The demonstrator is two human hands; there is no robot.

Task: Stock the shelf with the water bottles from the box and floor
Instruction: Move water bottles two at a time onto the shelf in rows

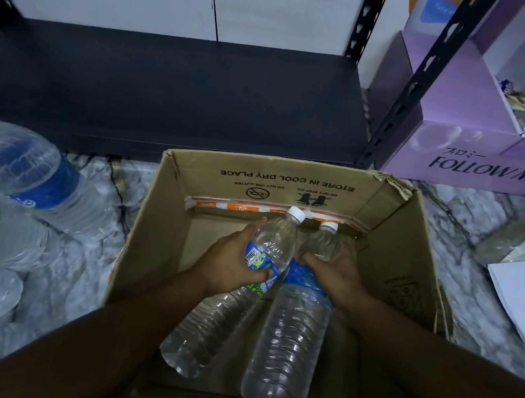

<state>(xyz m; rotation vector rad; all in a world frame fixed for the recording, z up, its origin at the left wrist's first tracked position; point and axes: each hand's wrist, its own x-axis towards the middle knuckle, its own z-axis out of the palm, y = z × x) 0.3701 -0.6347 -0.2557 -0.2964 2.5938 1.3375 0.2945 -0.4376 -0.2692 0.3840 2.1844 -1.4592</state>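
Two bottles in my hands, over the open box [159, 223].
Left hand [230, 259] wraps the left bottle [230, 301] at its label; right hand [332, 269] curls round the right bottle [288, 349] near its neck.

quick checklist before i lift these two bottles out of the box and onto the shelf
1. Left hand grips the left bottle round its label: ok.
2. Right hand grips the right bottle near its neck: ok.
3. Both white caps on: ok; whether tight, cannot tell.
4. Black shelf has bare space straight ahead: ok.
5. Cardboard box open on top, flaps clear of the lift: ok.
6. Floor bottles lie left, outside the path: ok.
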